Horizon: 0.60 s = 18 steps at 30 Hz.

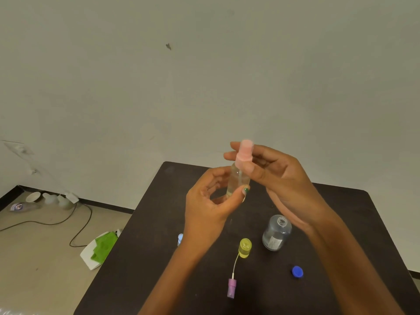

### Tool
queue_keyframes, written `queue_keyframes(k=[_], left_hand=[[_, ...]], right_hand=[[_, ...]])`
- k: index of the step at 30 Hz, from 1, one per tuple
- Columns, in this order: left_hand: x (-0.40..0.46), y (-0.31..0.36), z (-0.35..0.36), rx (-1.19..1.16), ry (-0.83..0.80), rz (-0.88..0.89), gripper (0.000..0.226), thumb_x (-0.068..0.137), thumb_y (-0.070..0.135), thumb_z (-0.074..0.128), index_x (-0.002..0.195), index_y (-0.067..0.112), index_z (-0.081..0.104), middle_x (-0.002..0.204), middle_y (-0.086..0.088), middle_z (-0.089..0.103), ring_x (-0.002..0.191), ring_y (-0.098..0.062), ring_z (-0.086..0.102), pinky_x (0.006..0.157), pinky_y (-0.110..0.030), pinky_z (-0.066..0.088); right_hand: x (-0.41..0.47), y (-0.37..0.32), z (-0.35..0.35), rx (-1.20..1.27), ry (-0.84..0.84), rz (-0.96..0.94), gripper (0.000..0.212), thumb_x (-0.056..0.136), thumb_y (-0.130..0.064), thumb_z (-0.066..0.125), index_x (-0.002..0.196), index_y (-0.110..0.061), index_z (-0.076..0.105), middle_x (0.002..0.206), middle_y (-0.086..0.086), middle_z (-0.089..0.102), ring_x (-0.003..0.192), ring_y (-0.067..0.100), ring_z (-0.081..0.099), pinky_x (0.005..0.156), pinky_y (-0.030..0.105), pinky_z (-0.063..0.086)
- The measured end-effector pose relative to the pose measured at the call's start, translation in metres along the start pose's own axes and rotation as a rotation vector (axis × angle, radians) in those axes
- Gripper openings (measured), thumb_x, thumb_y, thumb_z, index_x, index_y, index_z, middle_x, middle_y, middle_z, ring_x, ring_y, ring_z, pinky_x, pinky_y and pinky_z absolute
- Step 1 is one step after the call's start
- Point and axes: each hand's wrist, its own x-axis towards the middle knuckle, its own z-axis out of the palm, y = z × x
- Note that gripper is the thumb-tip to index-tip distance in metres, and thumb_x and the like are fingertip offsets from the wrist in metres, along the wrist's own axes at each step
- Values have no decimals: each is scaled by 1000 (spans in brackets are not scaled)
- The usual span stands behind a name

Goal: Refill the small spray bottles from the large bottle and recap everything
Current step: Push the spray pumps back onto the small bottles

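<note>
On the dark table (341,223) stand 1 large clear bottle (276,233), uncapped, 1 small yellow bottle (245,248), also open, 1 blue cap (297,272), and 1 purple spray top (231,288) lying flat. A bluish item (180,239) peeks from behind the left wrist. Above them, the left hand (209,201) curls around 1 small clear spray bottle (237,180); the right hand (272,176) pinches its pink spray cap (244,153).

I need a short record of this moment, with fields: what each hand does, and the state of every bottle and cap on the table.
left hand: grips body of clear spray bottle
right hand: fingers pinch pink spray top, seated on that bottle
large bottle: upright, uncapped
blue cap: lies on table, apart from large bottle
yellow bottle: upright, open
purple spray top: lies on table with tube
</note>
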Motion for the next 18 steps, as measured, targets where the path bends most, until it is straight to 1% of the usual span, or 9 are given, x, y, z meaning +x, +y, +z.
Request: queue_keyframes(k=[4,6,8,9,10,12,14,15,18], left_hand=[[0,1,1,-18,-16,-22,29,75,12,76,101,20,64,96,10,69,94,-8,65,72,-8,48],[-2,2,2,-16,-20,-15,30,74,16,77,101,19,64,95,9,70,94,-9,65,73,-9,49],[-2,3,1,-16,-11,-13,31,73,20,77,101,20,65,95,8,70,93,-10,66,73,-9,49],[-1,3,1,-13,-3,-17,30,74,19,78,101,21,64,95,9,70,93,-9,66,73,-9,49],[-1,4,1,-13,1,-23,30,74,17,77,100,22,64,95,9,70,93,-8,66,72,-9,49],[-1,6,1,-18,-3,-30,29,73,18,75,99,24,64,95,11,69,93,-7,65,71,-9,49],[-2,7,2,-5,-10,-27,29,72,20,73,99,25,63,96,12,68,93,-5,65,72,-8,48],[-2,6,2,2,-11,-26,29,73,19,73,99,25,63,96,13,68,93,-5,65,73,-7,48],[-2,6,0,12,-3,-26,29,74,16,74,99,24,63,95,12,69,92,-5,65,73,-9,49]], right_hand=[[2,5,3,-13,140,-31,29,68,-17,76,95,-18,66,96,-2,71,99,12,65,83,31,53],[2,5,3,-15,108,-25,32,70,-18,78,99,-20,66,100,-4,70,102,10,63,82,30,53],[0,3,2,2,28,-9,31,80,-22,69,111,-21,64,111,-3,69,112,11,60,89,28,52],[-1,1,3,11,16,-4,30,83,-22,65,113,-20,64,113,-2,69,114,12,59,92,27,51],[-1,0,3,17,30,-10,29,82,-21,63,111,-19,65,111,-2,70,113,12,60,93,27,50],[1,2,5,29,101,-42,26,75,-17,67,101,-15,67,104,-2,72,105,12,64,84,26,53],[2,3,5,15,157,-61,27,69,-16,74,94,-17,66,99,-6,71,100,11,65,77,26,53],[2,3,5,-4,155,-61,28,69,-16,76,95,-19,65,100,-7,71,101,10,65,78,26,53],[0,0,2,-10,52,-22,31,79,-25,69,110,-23,64,112,-5,69,112,10,60,90,28,51]])
